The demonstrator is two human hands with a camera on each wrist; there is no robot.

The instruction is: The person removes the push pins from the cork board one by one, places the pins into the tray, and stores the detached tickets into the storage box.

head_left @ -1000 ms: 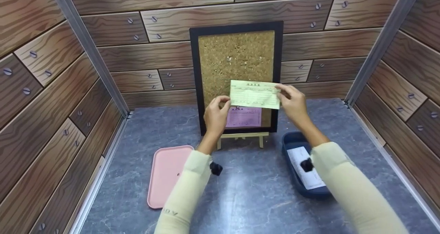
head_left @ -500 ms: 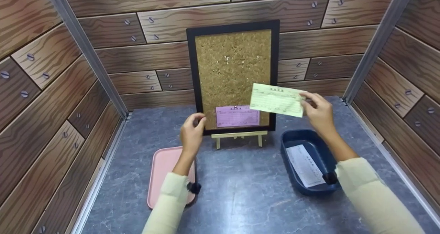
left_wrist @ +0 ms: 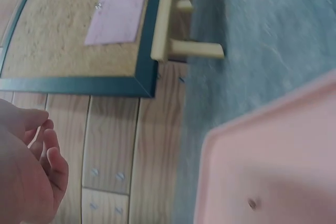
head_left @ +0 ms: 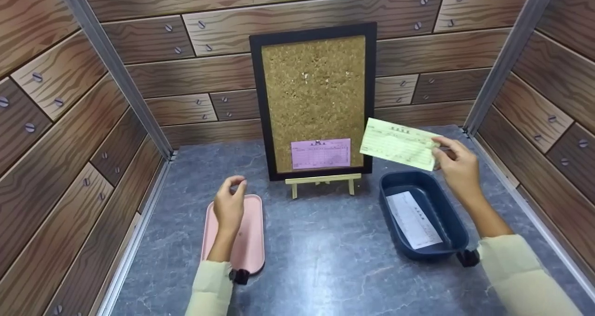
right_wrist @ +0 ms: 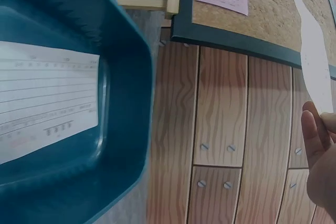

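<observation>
My right hand [head_left: 458, 169] pinches a yellow printed slip [head_left: 399, 144] by its right end, raised above the blue bin [head_left: 451, 200]. In the right wrist view the slip [right_wrist: 315, 51] appears nearly edge-on and slightly bent. A white slip [head_left: 413, 220] lies in the bin. My left hand [head_left: 229, 207] is over the pink tray [head_left: 251, 241], thumb and index fingertips together; I cannot tell if something small is between them. A small dark object [left_wrist: 253, 203] lies on the tray. A purple slip [head_left: 320, 154] is pinned low on the framed corkboard [head_left: 316, 93].
The corkboard stands on a small wooden easel [head_left: 323, 180] against the back wall. Wood-patterned panels [head_left: 200, 111] enclose the back and sides. Grey marbled tabletop [head_left: 320, 241] extends between tray and bin.
The yellow slip has moved right, off the front of the corkboard toward the bin, with my right hand. My left hand has left the board and moved left and down over the tray.
</observation>
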